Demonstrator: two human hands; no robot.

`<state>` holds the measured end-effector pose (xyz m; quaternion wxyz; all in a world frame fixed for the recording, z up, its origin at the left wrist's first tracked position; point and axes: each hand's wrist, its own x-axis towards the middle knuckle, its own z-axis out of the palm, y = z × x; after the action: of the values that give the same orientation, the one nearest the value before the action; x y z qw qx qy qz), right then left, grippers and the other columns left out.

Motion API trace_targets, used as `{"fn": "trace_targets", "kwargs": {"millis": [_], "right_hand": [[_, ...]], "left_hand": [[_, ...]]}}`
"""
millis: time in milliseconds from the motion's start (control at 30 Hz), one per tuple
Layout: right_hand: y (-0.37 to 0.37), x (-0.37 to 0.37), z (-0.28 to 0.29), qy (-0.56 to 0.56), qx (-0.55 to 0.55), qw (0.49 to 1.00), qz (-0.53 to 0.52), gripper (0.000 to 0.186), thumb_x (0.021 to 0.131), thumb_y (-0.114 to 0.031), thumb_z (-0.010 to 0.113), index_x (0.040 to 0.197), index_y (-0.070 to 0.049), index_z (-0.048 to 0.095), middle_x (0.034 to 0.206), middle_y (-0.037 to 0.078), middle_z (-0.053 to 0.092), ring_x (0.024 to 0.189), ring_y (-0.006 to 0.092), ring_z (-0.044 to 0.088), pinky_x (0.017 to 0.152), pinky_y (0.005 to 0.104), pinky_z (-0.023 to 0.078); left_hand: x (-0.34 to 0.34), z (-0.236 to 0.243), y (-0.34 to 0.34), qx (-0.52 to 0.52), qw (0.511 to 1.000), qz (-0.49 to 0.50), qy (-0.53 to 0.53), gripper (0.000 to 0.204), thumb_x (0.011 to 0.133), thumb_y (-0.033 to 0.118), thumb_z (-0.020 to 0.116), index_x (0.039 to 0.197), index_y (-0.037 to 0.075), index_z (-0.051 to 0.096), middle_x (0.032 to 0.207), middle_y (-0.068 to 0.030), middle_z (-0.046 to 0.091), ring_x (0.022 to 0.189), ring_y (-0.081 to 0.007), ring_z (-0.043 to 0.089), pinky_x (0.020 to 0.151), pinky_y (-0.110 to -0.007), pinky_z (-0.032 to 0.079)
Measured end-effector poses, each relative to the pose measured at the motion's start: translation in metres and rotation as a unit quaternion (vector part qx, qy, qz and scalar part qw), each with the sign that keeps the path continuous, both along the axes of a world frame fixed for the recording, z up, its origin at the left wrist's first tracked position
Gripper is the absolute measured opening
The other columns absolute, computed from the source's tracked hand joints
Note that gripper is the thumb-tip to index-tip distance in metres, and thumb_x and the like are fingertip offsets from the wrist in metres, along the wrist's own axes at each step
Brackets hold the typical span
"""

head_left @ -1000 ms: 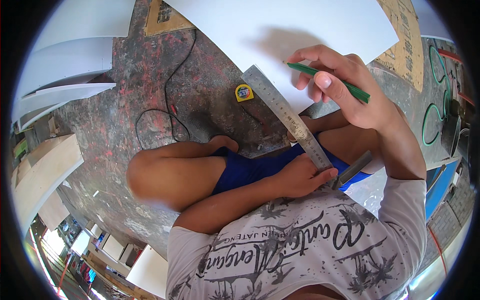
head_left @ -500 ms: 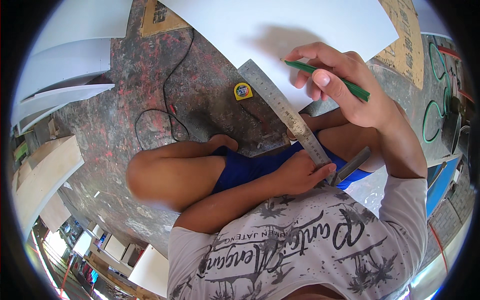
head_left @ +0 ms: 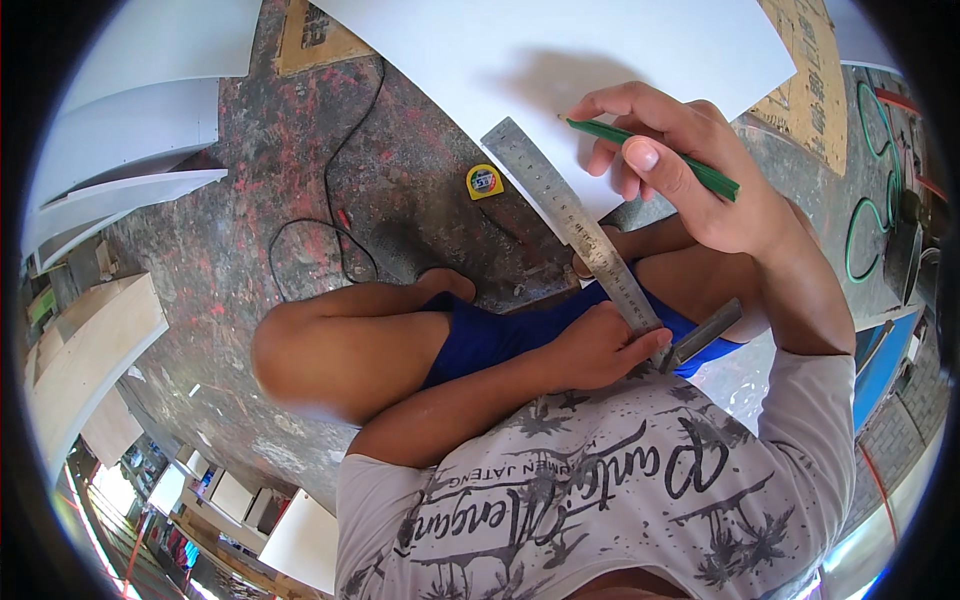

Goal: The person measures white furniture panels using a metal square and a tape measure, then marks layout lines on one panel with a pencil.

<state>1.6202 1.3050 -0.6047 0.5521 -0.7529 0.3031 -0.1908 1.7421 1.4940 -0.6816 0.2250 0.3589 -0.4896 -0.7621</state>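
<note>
My left hand (head_left: 605, 345) is closed round the lower end of a metal try square (head_left: 580, 225), close to my shirt. The square's marked blade slants up and left, its tip near the edge of a white board (head_left: 560, 60). Its short stock sticks out to the right of my fingers. My right hand (head_left: 690, 165) pinches a green pencil (head_left: 655, 155) between thumb and fingers, above the board's near corner. The pencil's tip points left, and the hand's shadow falls on the board. A yellow tape measure (head_left: 485, 182) lies on the floor, left of the blade.
A black cable (head_left: 328, 190) loops over the stained floor (head_left: 270, 130) at left. White panels (head_left: 150, 120) and a pale wooden board (head_left: 110, 340) stand along the left side. Flattened cardboard (head_left: 800, 105) lies under the white board. A green hose (head_left: 862, 220) coils at far right.
The try square's blade has turned slightly, so its face catches the light differently. Both hands stay almost where they were, and the pencil keeps its pose.
</note>
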Motion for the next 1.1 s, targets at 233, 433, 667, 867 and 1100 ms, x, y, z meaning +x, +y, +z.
{"fn": "trace_targets", "kwargs": {"millis": [233,433,667,867,1100], "right_hand": [[-0.0001,-0.0003,-0.0012,-0.001,-0.006,1.000,-0.001,0.040,0.109,-0.036,0.055,0.127,-0.002,0.062,0.084,0.009,0.069,0.072,0.0199,0.065,0.069,0.0317,0.052],[0.0000,-0.0009,-0.0014,-0.001,-0.001,1.000,-0.001,0.041,0.109,-0.037,0.055,0.127,-0.002,0.062,0.084,0.009,0.069,0.073,0.0191,0.065,0.070,0.0320,0.053],[0.0006,-0.0008,-0.0028,-0.001,-0.002,1.000,-0.006,0.042,0.109,-0.039,0.055,0.127,-0.002,0.062,0.085,0.010,0.069,0.074,0.0187,0.065,0.070,0.0316,0.053],[-0.0015,-0.0016,-0.0034,0.030,-0.016,0.999,0.010,0.054,0.110,-0.042,0.044,0.133,0.004,0.059,0.093,0.007,0.070,0.069,0.0115,0.060,0.062,0.0262,0.049],[-0.0032,-0.0003,-0.0016,0.049,-0.009,0.999,0.008,0.054,0.110,-0.041,0.044,0.132,0.005,0.059,0.100,0.008,0.070,0.070,0.0096,0.059,0.061,0.0243,0.048]], "left_hand": [[-0.0065,-0.0095,0.0070,-0.048,0.998,0.029,0.009,0.047,0.106,0.034,0.057,0.076,0.000,0.061,0.067,-0.0192,0.058,0.065,-0.0395,0.059,0.064,-0.047,0.046],[-0.0051,-0.0075,0.0062,-0.030,0.999,0.025,0.005,0.048,0.107,0.035,0.056,0.075,-0.001,0.060,0.067,-0.0192,0.059,0.065,-0.0393,0.059,0.065,-0.047,0.046],[-0.0063,-0.0066,0.0057,-0.037,0.999,0.017,-0.001,0.049,0.107,0.036,0.055,0.074,0.000,0.060,0.067,-0.0192,0.059,0.067,-0.0398,0.061,0.066,-0.048,0.047],[-0.0073,-0.0068,0.0066,-0.033,0.999,0.020,-0.005,0.049,0.107,0.035,0.055,0.073,0.000,0.059,0.065,-0.0188,0.057,0.064,-0.0390,0.059,0.065,-0.048,0.046],[-0.0081,-0.0082,0.0067,-0.038,0.998,0.037,0.012,0.049,0.107,0.035,0.056,0.072,0.000,0.058,0.063,-0.0182,0.055,0.061,-0.0382,0.056,0.063,-0.047,0.045]]}}
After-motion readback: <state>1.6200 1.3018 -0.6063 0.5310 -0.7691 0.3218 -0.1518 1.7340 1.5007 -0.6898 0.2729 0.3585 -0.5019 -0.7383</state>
